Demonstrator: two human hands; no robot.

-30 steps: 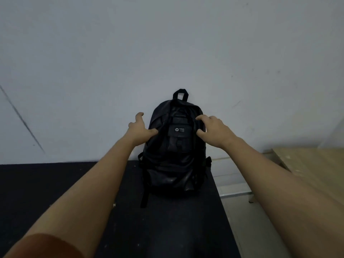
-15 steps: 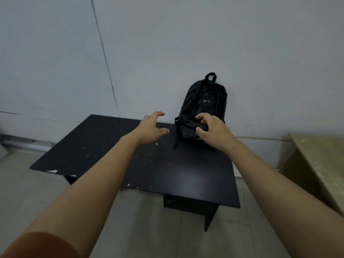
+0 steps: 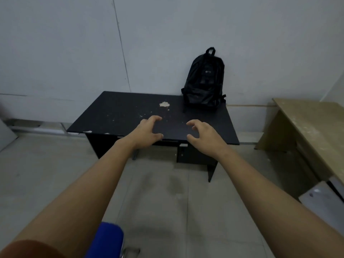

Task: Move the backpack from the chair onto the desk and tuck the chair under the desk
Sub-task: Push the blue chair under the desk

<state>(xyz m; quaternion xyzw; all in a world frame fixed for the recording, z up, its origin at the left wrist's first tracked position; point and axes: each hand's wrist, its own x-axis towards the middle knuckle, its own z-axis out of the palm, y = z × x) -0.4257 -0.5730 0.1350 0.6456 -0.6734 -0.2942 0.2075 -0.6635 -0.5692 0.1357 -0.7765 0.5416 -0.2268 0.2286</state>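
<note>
The backpack (image 3: 204,81) stands upright at the bench's (image 3: 119,116) far right corner, leaning on the wall. Left hand (image 3: 147,132) and right hand (image 3: 202,135) hover open-fingered, each grip empty. The chair (image 3: 108,239), a blue edge below the left forearm, lies nearer the left hand; tucking it under appears to remain.

One backpack (image 3: 204,81), two desks, black (image 3: 130,112) and tan (image 3: 312,123), one blue chair (image 3: 106,239), two hands.
</note>
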